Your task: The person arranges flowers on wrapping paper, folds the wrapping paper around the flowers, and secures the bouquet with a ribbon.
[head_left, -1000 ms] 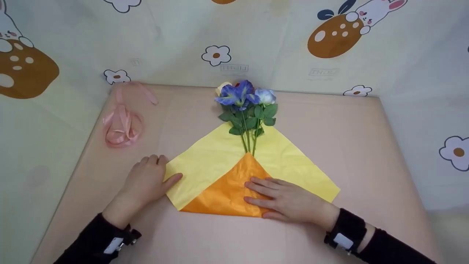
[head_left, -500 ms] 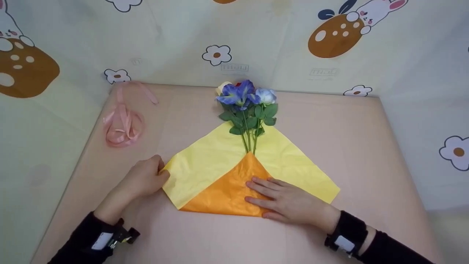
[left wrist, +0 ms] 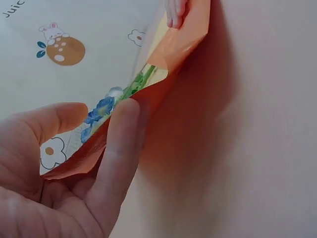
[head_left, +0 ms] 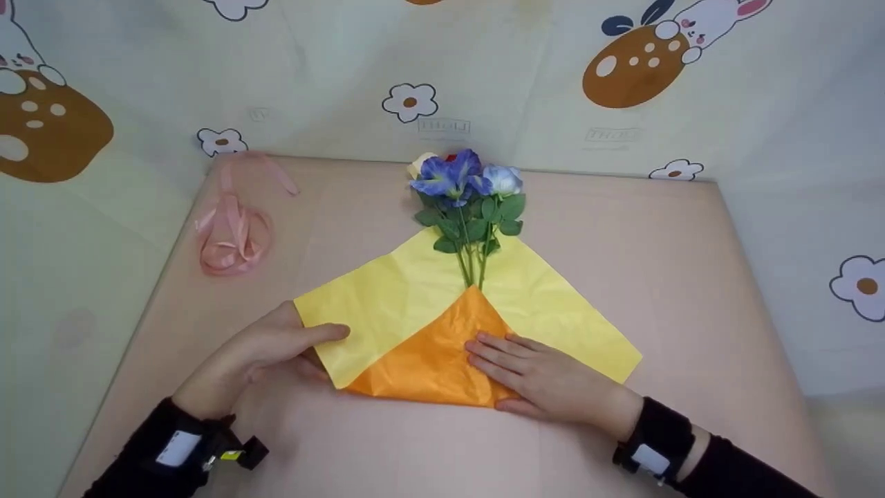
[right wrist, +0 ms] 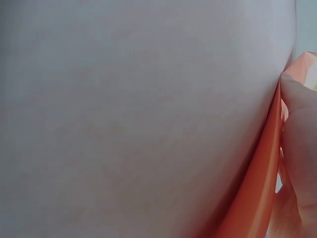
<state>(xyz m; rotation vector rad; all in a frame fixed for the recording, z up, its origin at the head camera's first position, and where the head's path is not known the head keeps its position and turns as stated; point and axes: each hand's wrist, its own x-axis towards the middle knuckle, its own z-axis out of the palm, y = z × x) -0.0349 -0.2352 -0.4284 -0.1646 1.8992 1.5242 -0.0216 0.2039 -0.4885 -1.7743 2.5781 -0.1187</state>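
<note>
A sheet of wrapping paper, yellow on its upper face and orange beneath, lies with its bottom corner turned up as an orange flap. Several artificial flowers with green stems rest on it, their stem ends hidden under the flap. My left hand holds the paper's left edge, thumb over the yellow face and fingers underneath. In the left wrist view, that edge is lifted off the table between thumb and fingers. My right hand presses the flap's right part with straight fingers, thumb along the fold.
A loose coil of pink ribbon lies on the table at the back left, its end trailing towards the far edge. The pink table backs onto a pale curtain printed with flowers and rabbits.
My left hand has slid its fingers under the paper's left edge and raised it, carrying the left corner slightly up and outward. The right hand stays in place on the flap.
</note>
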